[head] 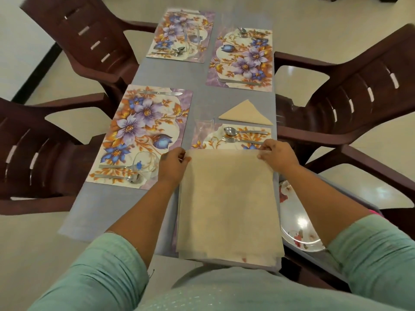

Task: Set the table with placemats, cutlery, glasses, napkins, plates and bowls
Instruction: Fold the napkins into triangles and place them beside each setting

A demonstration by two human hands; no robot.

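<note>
The beige napkin lay spread flat, a plain pale square, over the near right placemat at the table's near end. Her left hand pinched its far left corner, her right hand the far right corner. Just beyond sat a spoon, a fork and a folded triangular napkin.

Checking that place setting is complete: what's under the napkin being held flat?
The beige napkin covers most of a floral placemat; only its far edge, with a spoon and fork, shows. Anything beneath the cloth is hidden.
</note>
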